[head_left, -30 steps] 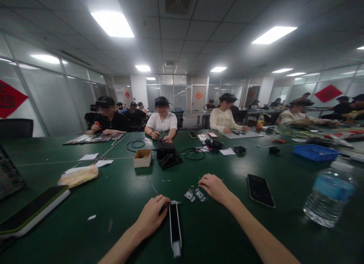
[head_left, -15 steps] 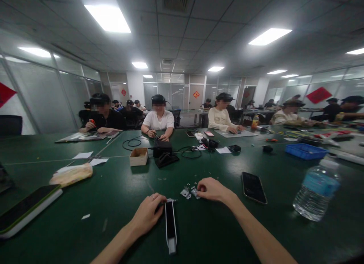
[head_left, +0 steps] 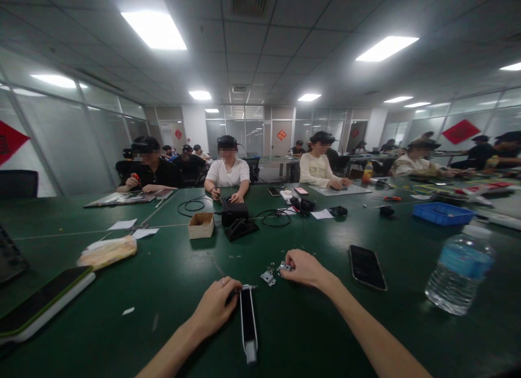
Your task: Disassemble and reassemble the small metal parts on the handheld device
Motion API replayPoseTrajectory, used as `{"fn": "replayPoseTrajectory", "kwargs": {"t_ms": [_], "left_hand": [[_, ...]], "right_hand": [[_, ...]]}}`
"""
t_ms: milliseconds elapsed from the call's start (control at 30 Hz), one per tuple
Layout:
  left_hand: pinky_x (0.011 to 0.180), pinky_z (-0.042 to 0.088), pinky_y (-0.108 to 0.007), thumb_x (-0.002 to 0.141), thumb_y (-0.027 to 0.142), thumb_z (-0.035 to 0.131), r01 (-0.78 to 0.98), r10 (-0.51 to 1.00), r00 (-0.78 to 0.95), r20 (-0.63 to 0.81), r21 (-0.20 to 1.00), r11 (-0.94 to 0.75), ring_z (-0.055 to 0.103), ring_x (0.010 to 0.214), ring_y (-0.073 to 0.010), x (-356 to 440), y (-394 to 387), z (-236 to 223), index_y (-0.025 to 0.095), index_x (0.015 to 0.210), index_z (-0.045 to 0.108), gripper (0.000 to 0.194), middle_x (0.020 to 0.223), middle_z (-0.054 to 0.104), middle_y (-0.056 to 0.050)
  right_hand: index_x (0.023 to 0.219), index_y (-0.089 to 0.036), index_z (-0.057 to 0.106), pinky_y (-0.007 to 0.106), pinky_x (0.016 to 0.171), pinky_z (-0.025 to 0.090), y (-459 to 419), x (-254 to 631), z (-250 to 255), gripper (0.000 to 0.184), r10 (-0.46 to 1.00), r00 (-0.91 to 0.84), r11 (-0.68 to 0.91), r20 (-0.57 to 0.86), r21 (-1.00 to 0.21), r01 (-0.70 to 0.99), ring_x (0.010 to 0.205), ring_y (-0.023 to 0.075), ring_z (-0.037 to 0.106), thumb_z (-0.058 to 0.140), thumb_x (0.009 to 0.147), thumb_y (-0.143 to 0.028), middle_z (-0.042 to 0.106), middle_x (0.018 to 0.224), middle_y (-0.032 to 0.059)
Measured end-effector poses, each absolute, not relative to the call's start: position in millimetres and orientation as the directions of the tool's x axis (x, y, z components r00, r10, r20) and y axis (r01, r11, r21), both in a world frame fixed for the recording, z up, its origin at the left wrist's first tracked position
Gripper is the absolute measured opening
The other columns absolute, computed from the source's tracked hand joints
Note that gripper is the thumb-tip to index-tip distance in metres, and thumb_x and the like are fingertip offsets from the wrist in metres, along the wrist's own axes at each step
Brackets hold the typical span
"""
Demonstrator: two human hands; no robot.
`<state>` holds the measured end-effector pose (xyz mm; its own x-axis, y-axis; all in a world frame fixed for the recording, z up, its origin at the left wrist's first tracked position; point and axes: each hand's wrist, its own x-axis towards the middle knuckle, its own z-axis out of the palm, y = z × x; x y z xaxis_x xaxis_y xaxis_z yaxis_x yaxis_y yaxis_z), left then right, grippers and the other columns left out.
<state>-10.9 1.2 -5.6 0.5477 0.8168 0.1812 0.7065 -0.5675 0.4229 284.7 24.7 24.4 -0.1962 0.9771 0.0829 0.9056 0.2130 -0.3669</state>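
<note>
One bracket (head_left: 286, 267) pinched by right hand (head_left: 304, 267), another bracket (head_left: 268, 278) loose, likely unfitted; left hand (head_left: 217, 304) at frame (head_left: 248, 315), grip unclear.

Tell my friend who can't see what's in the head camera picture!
The right hand holds a small metal part near a second metal part on a green table, while the left hand touches a narrow white-edged piece; a phone lies to the right.

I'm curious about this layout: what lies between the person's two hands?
Between left hand and right hand, the head view shows a small metal bracket, tiny parts beside it, and the top of a white-edged bar.
</note>
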Motion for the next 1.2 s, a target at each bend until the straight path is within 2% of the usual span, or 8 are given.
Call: {"fn": "replayPoseTrajectory", "kwargs": {"t_ms": [67,167,367,567,667,867,1200], "left_hand": [[0.082,0.045,-0.030,0.088,0.016,0.044,0.713,0.823,0.541,0.173,0.424,-0.558,0.056,0.094,-0.0180,-11,1,-5,0.021,0.108,0.059,0.025,0.108,0.060,-0.005],[0.082,0.046,-0.030,0.087,0.016,0.045,0.718,0.829,0.535,0.163,0.429,-0.548,0.056,0.095,-0.0180,-10,0,-3,0.021,0.109,0.059,0.026,0.108,0.060,-0.005],[0.081,0.045,-0.031,0.087,0.016,0.044,0.723,0.822,0.539,0.183,0.400,-0.564,0.057,0.091,-0.0185,-9,1,-4,0.021,0.106,0.059,0.025,0.105,0.060,-0.005],[0.081,0.045,-0.030,0.087,0.017,0.043,0.703,0.812,0.546,0.203,0.416,-0.577,0.056,0.092,-0.0181,-11,3,-9,0.022,0.108,0.059,0.026,0.107,0.060,-0.005],[0.081,0.045,-0.030,0.087,0.018,0.043,0.707,0.818,0.543,0.191,0.421,-0.568,0.056,0.092,-0.0179,-12,2,-9,0.021,0.108,0.059,0.026,0.106,0.060,-0.005],[0.082,0.046,-0.031,0.087,0.019,0.044,0.707,0.822,0.541,0.176,0.434,-0.559,0.055,0.094,-0.0183,-12,2,-7,0.021,0.109,0.059,0.027,0.109,0.059,-0.005],[0.082,0.046,-0.031,0.088,0.019,0.044,0.710,0.824,0.539,0.174,0.431,-0.556,0.055,0.094,-0.0183,-12,1,-8,0.022,0.110,0.058,0.027,0.109,0.059,-0.005]], "right_hand": [[0.086,-0.016,0.061,0.026,0.063,0.037,28,294,25,0.028,0.985,-0.127,0.161,0.120,-0.332,0.930,0.081,0.0187,0.058,0.055,0.078,-0.042,0.063,0.090,0.0075],[0.086,-0.015,0.060,0.027,0.064,0.038,33,305,22,0.025,0.993,-0.070,0.093,0.099,-0.250,0.964,0.083,0.0213,0.058,0.054,0.079,-0.038,0.063,0.091,0.0100],[0.090,-0.013,0.061,0.029,0.066,0.041,33,310,18,0.021,0.996,-0.092,0.093,0.016,-0.137,0.986,0.088,0.0244,0.058,0.055,0.078,-0.030,0.063,0.094,0.0133],[0.097,-0.016,0.062,0.029,0.076,0.042,26,299,28,0.024,0.949,-0.260,0.299,0.177,-0.252,0.920,0.092,0.0203,0.053,0.053,0.083,-0.033,0.060,0.098,0.0086],[0.094,-0.017,0.065,0.029,0.079,0.043,24,290,26,0.021,0.928,-0.336,0.369,0.159,-0.279,0.887,0.090,0.0188,0.053,0.050,0.086,-0.030,0.059,0.097,0.0076],[0.103,-0.019,0.066,0.031,0.083,0.042,25,284,14,0.023,0.899,-0.426,0.435,0.099,-0.286,0.854,0.094,0.0192,0.052,0.050,0.087,-0.024,0.057,0.100,0.0076],[0.098,-0.018,0.069,0.033,0.079,0.043,24,279,15,0.021,0.919,-0.377,0.394,0.113,-0.256,0.883,0.092,0.0213,0.053,0.052,0.086,-0.020,0.058,0.099,0.0080]]}}
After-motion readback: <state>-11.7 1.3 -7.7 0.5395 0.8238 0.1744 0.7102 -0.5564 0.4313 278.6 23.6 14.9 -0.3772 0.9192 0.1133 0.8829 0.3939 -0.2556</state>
